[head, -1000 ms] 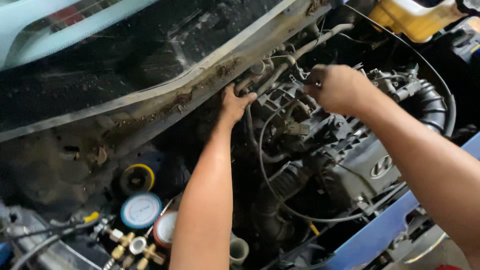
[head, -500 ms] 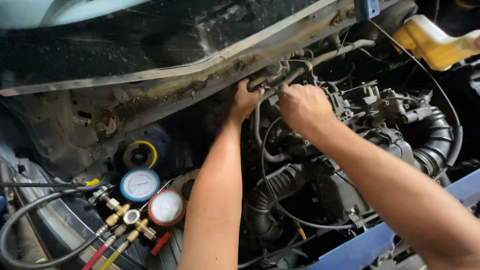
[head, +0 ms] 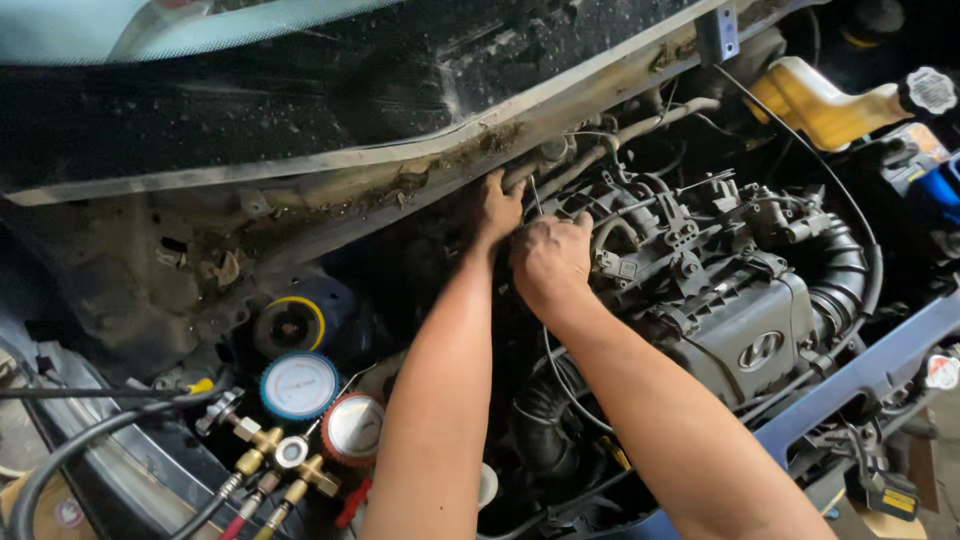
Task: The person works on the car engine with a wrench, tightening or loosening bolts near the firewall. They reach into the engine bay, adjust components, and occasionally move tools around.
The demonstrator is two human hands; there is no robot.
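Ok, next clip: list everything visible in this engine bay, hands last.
engine cover: one, grey, right of centre
air hose: one, black ribbed, right
reservoir: one, yellow, top right
cap: one, white, top right
blue gauge: one, lower left
red gauge: one, beside blue gauge
brass valves: several, under the gauges
cowl edge: one, dirty, across top
left hand: on pipes under cowl
right hand: beside left hand, on the pipes

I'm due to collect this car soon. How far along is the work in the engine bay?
Done: the gauge set lies in the bay, hoses attached. In hand: the left hand and right hand work together on the pipes at the firewall. Left: the bay is open and the pipe fitting sits hidden behind the hands, so the finish cannot be judged.
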